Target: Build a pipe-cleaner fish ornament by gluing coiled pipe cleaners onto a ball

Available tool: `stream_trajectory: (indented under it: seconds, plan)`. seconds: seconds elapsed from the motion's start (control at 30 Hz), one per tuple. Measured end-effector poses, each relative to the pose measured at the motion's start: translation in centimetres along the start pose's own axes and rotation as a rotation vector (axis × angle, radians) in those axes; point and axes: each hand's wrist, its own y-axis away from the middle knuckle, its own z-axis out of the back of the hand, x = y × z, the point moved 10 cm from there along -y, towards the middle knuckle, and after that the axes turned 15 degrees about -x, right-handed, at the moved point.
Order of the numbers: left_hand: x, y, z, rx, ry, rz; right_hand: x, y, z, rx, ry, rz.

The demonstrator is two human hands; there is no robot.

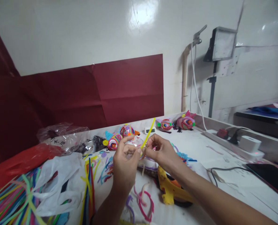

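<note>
Past pink strip (152, 204) toward desk's (192, 145) near edge, pinching yellow strip (149, 133) in left grip (126, 164), best done gently; cannot tell with right grip (162, 153).

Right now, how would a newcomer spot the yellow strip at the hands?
Start at the big dark-red sheet on the wall, then go below its lower right corner to where the left hand and right hand meet. The yellow strip slants up from there; unlike the heaped strips at lower left, it stands alone, raised.
</note>
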Motion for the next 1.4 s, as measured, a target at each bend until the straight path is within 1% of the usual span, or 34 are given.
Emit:
stream_trajectory:
  seconds: [0.13,0.27,0.47,0.63,0.77,0.97,1.17,1.27,1.4]
  plan:
    - [0.8,0.0,-0.6,0.078,0.023,0.033,-0.5,-0.3,0.0,-0.010,-0.010,-0.025]
    - [0.9,0.0,-0.7,0.095,0.038,0.056,-0.4,-0.4,0.2,-0.018,-0.032,-0.052]
    - [1.0,-0.2,-0.3,0.042,0.012,0.077,-0.9,-0.5,0.0,-0.019,-0.048,-0.037]
    - [0.9,-0.4,0.0,-0.005,0.002,0.038,-1.3,-0.2,-0.4,0.000,-0.046,-0.034]
    - [0.6,-0.4,0.2,-0.041,-0.014,0.004,-0.9,0.2,-0.2,-0.027,-0.021,-0.008]
    - [0.3,-0.4,0.3,-0.039,-0.034,0.007,-0.3,0.2,-0.3,0.024,-0.031,-0.036]
    - [-0.2,-0.6,0.3,-0.051,-0.013,-0.012,0.6,0.2,-0.1,0.030,-0.037,-0.044]
    - [-0.3,-0.4,0.3,-0.055,-0.009,-0.011,0.3,0.3,-0.1,0.023,-0.063,-0.066]
    - [-0.5,-0.2,0.4,-0.080,-0.008,-0.021,-0.8,0.3,-0.4,0.002,-0.115,-0.118]
